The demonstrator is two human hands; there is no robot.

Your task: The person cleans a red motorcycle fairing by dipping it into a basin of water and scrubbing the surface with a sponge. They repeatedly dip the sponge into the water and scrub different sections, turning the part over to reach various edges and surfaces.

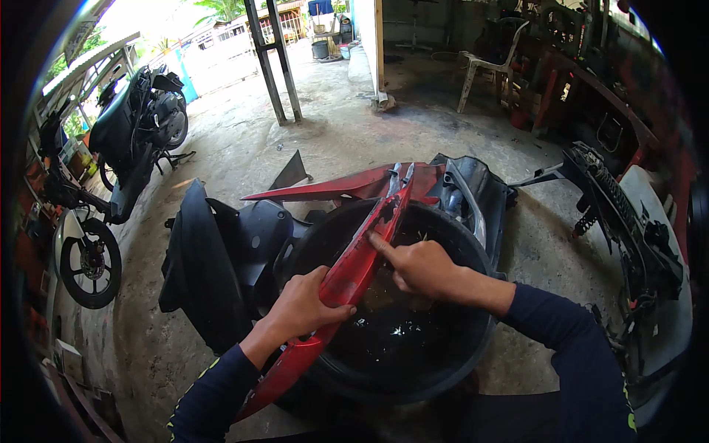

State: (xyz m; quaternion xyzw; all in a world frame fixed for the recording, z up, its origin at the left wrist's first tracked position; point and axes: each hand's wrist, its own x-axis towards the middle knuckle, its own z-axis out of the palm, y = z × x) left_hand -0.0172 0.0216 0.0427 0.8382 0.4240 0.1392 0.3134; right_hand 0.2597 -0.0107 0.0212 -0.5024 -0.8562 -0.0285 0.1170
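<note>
A long red motorcycle fairing panel (360, 260), scuffed and with dark patches, slants across a round black tub (484, 325). My left hand (299, 304) is closed around the panel's middle, thumb on its face. My right hand (425, 267) reaches over the tub, its index finger pressed to the panel's upper part. The other right fingers are curled, and whatever they may hold is hidden. Dark water (399, 328) with bright reflections lies in the tub.
Another red panel (317, 192) lies behind the tub. Black plastic parts (203, 258) are on its left. A motorcycle (133, 125) stands at left. On the right are a partly stripped motorcycle (628, 221) and a white chair (498, 65). A metal post (275, 63) rises behind.
</note>
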